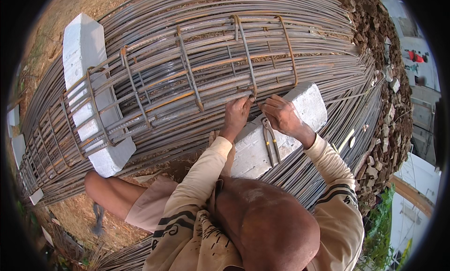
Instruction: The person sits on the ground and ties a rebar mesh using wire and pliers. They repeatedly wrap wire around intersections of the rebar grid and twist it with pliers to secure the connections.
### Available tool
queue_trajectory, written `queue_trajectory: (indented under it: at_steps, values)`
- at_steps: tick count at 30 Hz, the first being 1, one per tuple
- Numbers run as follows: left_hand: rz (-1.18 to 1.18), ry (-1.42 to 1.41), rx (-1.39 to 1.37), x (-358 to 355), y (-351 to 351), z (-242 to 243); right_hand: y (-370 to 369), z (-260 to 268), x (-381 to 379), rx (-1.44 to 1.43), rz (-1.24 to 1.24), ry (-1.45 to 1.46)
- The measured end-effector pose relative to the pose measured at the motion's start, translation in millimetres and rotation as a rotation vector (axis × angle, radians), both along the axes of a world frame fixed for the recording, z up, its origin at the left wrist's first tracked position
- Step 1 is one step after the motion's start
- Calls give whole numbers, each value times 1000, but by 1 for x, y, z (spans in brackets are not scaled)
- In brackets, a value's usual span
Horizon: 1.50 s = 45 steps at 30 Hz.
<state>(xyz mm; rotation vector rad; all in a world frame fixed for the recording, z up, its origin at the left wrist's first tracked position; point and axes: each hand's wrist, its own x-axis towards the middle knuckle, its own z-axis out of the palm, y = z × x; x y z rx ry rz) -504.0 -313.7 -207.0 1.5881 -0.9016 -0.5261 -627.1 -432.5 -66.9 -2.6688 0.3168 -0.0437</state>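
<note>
A long rebar cage (190,74) with stirrups lies before me over a pile of loose steel bars. My left hand (237,112) has its fingers at the lower corner of a stirrup (248,56), on the cage's near edge. Just right of that corner, my right hand (279,112) has bent fingers close together; whether either hand pinches a thin wire is too small to tell. Pincers (270,142) with yellow bands on their handles lie on a pale block (251,153), below my right hand.
Another pale block (109,158) lies under the cage at left. Loose bars (337,130) spread to the right. Broken bricks and soil (378,158) form a heap beyond the bar ends. A bent bare knee (102,190) is near the cage. A person in red (416,56) is far off.
</note>
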Motion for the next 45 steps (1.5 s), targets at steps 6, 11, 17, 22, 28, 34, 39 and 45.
queue_trajectory:
  at_steps: [6, 11, 17, 22, 28, 34, 39, 45]
  values:
    - [-53, 56, -116, 9, -1, 13, -26, -17, -5, -340, 157, 16]
    - [-30, 40, 4, 8, 0, 26, -35, -18, 0, -413, 137, -143]
    - [216, -165, -90, -6, -2, 16, -35, -46, 17, -298, 27, -324]
    - [157, -183, -55, -8, -6, 18, -41, -39, 20, -367, 26, -334]
    - [153, -216, 12, -15, -6, 4, -56, -48, 18, -422, 172, -304]
    - [147, -194, -8, -13, -8, 17, -48, -43, 17, -451, 72, -272]
    - [143, -188, -4, -15, -4, 15, -44, -44, 19, -421, 77, -252]
    - [146, -212, 8, -14, -4, 13, -45, -46, 21, -424, 77, -197]
